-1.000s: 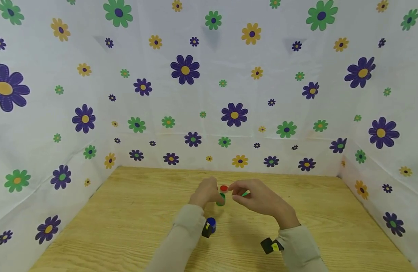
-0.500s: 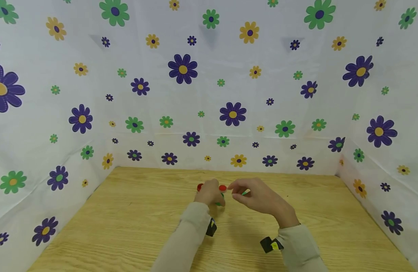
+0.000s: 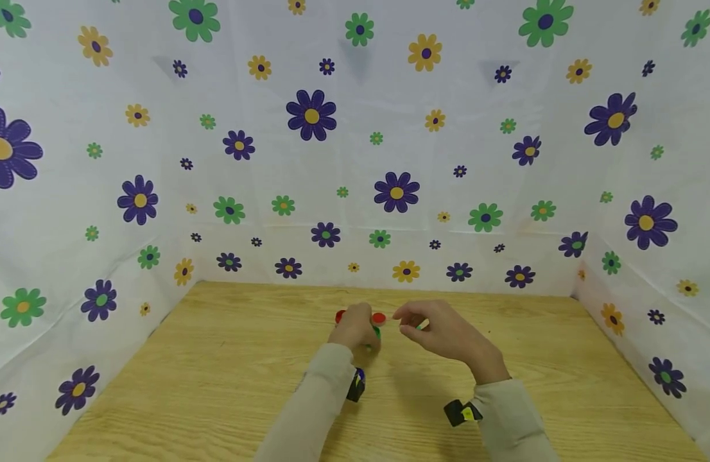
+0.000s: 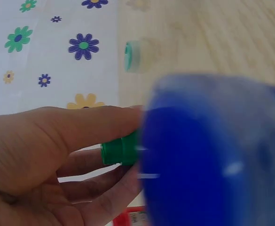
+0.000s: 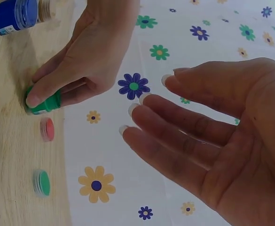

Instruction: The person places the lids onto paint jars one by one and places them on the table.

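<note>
My left hand (image 3: 355,328) grips a small green jar (image 5: 45,102) on the table, thumb on one side and fingers on the other. In the head view the hand covers most of that jar. Just beyond it lies a flat red lid (image 3: 379,318), between the two hands. A red jar (image 3: 340,316) peeks out behind the left hand. My right hand (image 3: 444,330) hovers to the right, fingers loosely bent and holding nothing. A flat green lid (image 5: 42,182) rests on the table near it. Close to the left wrist stands a blue jar (image 4: 184,165), blurred in the left wrist view.
The wooden table (image 3: 228,359) reaches back to a white cloth wall (image 3: 332,160) printed with flowers, with cloth on both sides too. Beside the blue jar, the right wrist view shows part of a pale brownish round thing (image 5: 45,9), its kind unclear.
My left hand has shifted slightly right and closed round the green jar, uncovering the red jar at its left. The left forearm now hides most of the blue jar. The right hand has hardly moved.
</note>
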### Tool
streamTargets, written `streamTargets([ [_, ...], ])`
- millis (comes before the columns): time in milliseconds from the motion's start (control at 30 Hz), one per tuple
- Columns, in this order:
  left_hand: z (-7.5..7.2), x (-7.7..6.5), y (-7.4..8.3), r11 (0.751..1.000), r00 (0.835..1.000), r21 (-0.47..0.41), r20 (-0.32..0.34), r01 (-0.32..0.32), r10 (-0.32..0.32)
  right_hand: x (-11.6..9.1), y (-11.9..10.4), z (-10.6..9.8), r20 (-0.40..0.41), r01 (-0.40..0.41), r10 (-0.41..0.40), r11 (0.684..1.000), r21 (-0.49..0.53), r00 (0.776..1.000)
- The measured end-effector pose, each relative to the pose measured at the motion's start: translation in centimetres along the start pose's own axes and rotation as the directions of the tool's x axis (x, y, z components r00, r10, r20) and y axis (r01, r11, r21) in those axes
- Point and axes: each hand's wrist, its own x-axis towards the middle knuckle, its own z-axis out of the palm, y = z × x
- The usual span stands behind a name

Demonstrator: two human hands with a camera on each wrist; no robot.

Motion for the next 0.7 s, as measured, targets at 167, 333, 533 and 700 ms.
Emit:
streamTargets([
  [167,-1.0,-0.4,0.4,1.000,1.000,0.014,-0.002,-0.013,0.013,0.0,0.2,-0.1,0.003,-0.059,0.059,0.998,-0.035,0.998],
  [333,-2.4,-1.3,1.1,0.997,0.998,0.041,0.017,-0.069,0.068,0.3,1.0,-0.2,-0.010,-0.112,0.111,0.993,-0.044,0.994],
  [533,-3.9,-3.1,0.8,0.987,0.986,0.004,0.041,-0.163,0.163,1.1,2.9,0.4,-0.020,-0.145,0.144,0.988,-0.061,0.989],
  [700,-4.7,-4.7,0.5,0.980,0.977,-0.023,0.076,-0.199,0.200,2.4,4.6,1.7,0.021,-0.147,0.153,0.974,-0.170,0.988],
])
